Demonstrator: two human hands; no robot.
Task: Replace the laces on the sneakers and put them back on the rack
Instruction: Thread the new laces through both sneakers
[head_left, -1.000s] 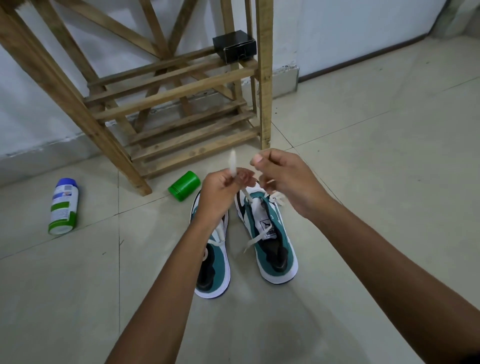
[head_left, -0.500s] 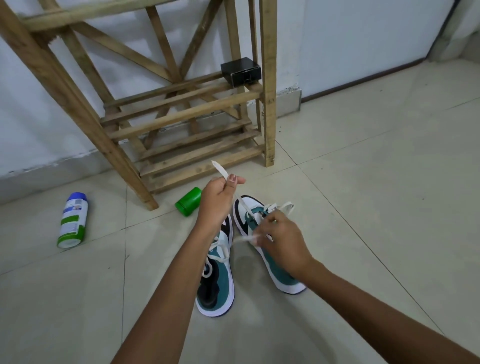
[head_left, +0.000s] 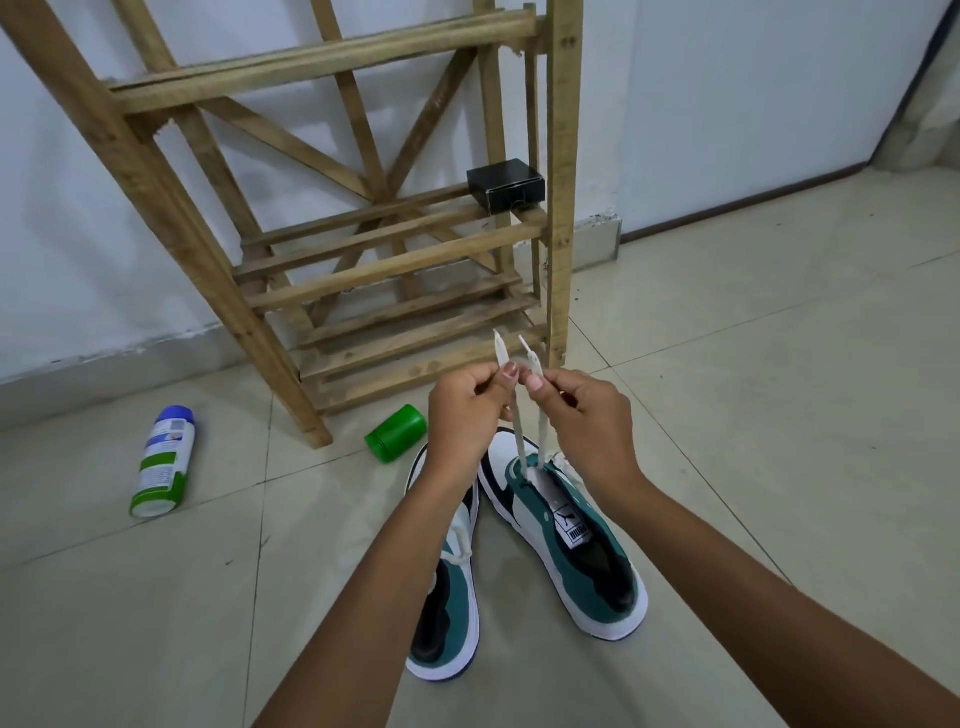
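A person's two hands hold up the two ends of one white lace (head_left: 519, 441) above a pair of green, white and black sneakers on the tiled floor (head_left: 753, 415). The left hand (head_left: 465, 410) pinches one end between thumb and fingers; the right hand (head_left: 589, 415) pinches the other, and both tips stand up just beside each other. The lace runs down taut into the front eyelets of the right sneaker (head_left: 566, 530), which shows a brand label on its tongue. The left sneaker (head_left: 449, 613) lies touching or just beside it, partly hidden by the left forearm, with one white lace of its own loose over the opening. Behind stands one wooden rack (head_left: 395, 270), with one small black box (head_left: 506, 184) on a slatted shelf. On the floor lie one green cap (head_left: 396, 433) near the rack's foot and one spray can (head_left: 163, 462) well to the left.
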